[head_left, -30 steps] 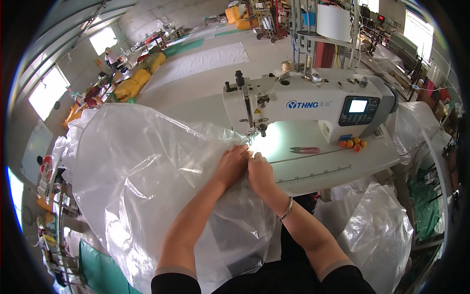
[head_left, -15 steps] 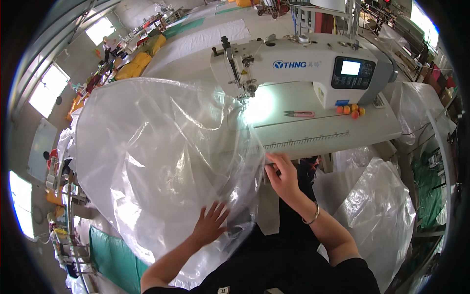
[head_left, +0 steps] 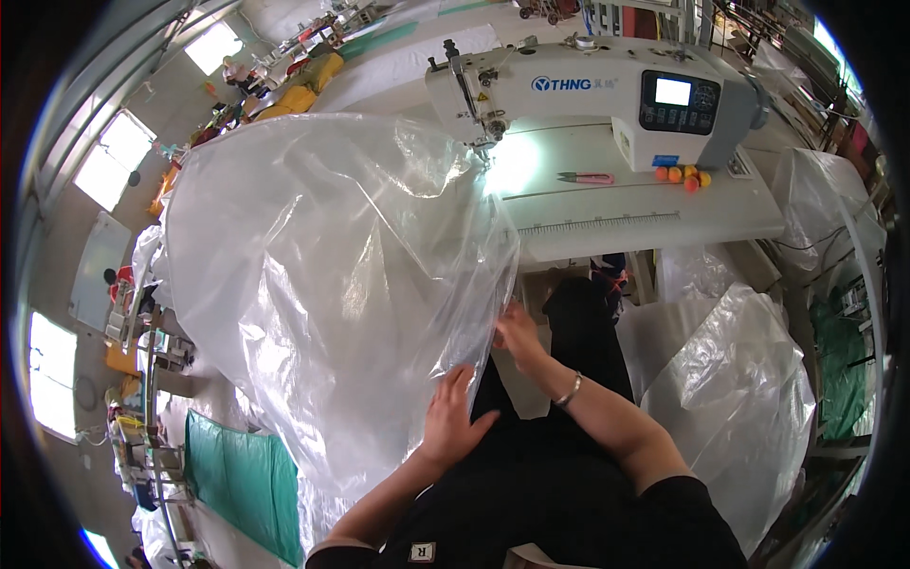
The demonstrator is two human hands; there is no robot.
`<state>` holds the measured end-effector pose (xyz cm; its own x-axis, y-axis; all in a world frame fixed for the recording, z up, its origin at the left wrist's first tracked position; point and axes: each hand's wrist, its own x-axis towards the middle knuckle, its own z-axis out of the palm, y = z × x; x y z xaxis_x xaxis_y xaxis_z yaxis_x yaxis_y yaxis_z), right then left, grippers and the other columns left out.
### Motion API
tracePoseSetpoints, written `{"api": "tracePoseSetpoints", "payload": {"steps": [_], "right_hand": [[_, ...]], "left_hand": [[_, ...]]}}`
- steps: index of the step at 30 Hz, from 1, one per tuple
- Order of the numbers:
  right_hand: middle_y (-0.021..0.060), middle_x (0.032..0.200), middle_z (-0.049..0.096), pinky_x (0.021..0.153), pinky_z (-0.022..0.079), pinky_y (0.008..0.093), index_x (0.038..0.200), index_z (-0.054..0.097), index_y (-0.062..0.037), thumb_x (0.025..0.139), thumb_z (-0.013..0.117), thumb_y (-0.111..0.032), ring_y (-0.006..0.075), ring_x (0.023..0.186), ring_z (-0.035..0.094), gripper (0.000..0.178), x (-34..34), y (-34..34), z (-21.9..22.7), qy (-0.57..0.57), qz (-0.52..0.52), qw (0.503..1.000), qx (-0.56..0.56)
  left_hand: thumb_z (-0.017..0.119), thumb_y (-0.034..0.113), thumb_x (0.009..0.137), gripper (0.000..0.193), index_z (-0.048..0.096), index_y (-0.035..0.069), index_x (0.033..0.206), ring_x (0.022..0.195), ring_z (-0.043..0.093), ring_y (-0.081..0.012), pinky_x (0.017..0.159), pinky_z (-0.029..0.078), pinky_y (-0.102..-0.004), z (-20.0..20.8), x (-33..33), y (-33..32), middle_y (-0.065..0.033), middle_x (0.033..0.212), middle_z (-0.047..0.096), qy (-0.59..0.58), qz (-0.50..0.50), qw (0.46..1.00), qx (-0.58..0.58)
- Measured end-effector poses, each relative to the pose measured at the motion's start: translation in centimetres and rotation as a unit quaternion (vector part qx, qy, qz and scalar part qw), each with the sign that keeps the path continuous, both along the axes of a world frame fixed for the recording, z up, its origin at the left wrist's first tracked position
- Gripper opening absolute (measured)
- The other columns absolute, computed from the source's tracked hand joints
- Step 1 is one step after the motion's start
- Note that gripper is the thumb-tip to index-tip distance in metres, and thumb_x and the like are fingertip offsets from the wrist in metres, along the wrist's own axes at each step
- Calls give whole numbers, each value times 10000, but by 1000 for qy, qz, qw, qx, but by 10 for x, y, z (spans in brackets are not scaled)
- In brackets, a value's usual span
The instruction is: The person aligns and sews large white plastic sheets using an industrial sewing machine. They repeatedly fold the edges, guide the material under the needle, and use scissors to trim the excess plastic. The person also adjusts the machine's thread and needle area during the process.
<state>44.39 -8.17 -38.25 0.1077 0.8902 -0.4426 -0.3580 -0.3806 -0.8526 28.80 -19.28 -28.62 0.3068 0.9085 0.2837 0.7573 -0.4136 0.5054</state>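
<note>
A large sheet of clear plastic film (head_left: 313, 237) spreads over the left of the sewing table and hangs down toward my lap. Its far right part lies under the needle area of a white sewing machine (head_left: 569, 90), whose lamp is lit. My right hand (head_left: 519, 334) is closed at the film's right edge, just below the table's front. Nearer to me, my left hand (head_left: 453, 417) rests against the film by that same edge, fingers stretched and thumb apart.
On the machine bed lie pink-handled thread snips (head_left: 588, 178) and several small orange and yellow balls (head_left: 690, 176). More plastic film (head_left: 725, 379) is heaped at my right. A green sheet (head_left: 242, 484) hangs at lower left. Far back left, a person (head_left: 237, 74) is visible.
My right hand has slid toward me along the film's edge. My left hand has shifted right, closer to that edge. The whole view has tilted slightly.
</note>
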Motion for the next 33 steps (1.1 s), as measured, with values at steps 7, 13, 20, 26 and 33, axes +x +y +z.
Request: {"api": "tracePoseSetpoints", "payload": {"steps": [7,13,20,26,33], "right_hand": [[64,719,650,517,487,255,907,673,29,855,651,-156,133,572,597,194,-62,-35,-34,24,126,992,-16],[53,780,655,655,469,260,918,646,24,904,613,-129,104,699,581,157,-19,-96,13,-107,326,894,287],[95,748,616,675,473,300,904,597,20,917,568,-87,167,699,580,112,29,-138,105,-62,310,893,322],[184,801,642,622,496,402,906,641,-10,850,656,-108,371,729,633,114,8,-132,108,-297,260,798,454],[41,737,670,541,484,324,885,669,-32,930,637,-250,160,603,629,225,35,-85,102,-169,255,911,277]], "left_hand": [[566,-19,867,181,656,1,1023,700,612,-301,633,483,-361,18,-28,8,-143,883,619,-110,-10,992,-64],[554,-39,881,180,644,-26,1036,709,603,-282,640,481,-336,71,-36,-5,-142,886,601,-108,-66,989,-72],[545,-41,887,146,628,-39,1007,743,604,-287,666,479,-324,52,-13,-4,-148,893,590,-120,-140,979,-87],[539,52,947,123,611,-48,949,700,546,-130,623,444,-283,36,-12,-1,-60,785,567,-260,-98,926,-256],[600,164,942,210,601,-13,831,589,490,-108,567,420,-318,32,-19,13,-42,626,537,-219,-35,925,-307]]}}
